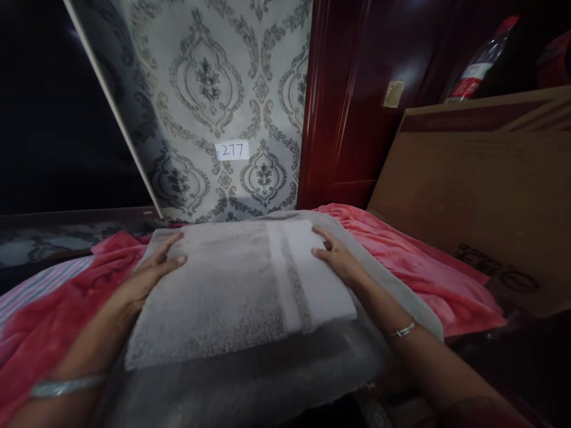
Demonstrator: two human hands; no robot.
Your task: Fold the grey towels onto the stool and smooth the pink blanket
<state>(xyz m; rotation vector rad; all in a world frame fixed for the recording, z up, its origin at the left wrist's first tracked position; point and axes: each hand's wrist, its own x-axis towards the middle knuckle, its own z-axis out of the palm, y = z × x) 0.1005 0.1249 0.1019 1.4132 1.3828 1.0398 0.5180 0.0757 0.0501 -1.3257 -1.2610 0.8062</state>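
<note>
A folded grey-white towel (236, 285) with a darker stripe near its right side lies flat in front of me, on top of a larger grey cloth (250, 386). My left hand (151, 270) rests on the towel's left edge, fingers spread over the top. My right hand (334, 255) presses on the towel's right edge, fingers pointing inward. Both wrists wear bangles. Neither hand lifts the towel; both lie against it.
A pink blanket (423, 267) spreads beneath the cloths to both sides. A large cardboard box (482, 196) stands at the right, with a plastic bottle (477, 59) behind it. Patterned wallpaper bears a label reading 277 (232, 150). A dark red door (352, 107) is behind.
</note>
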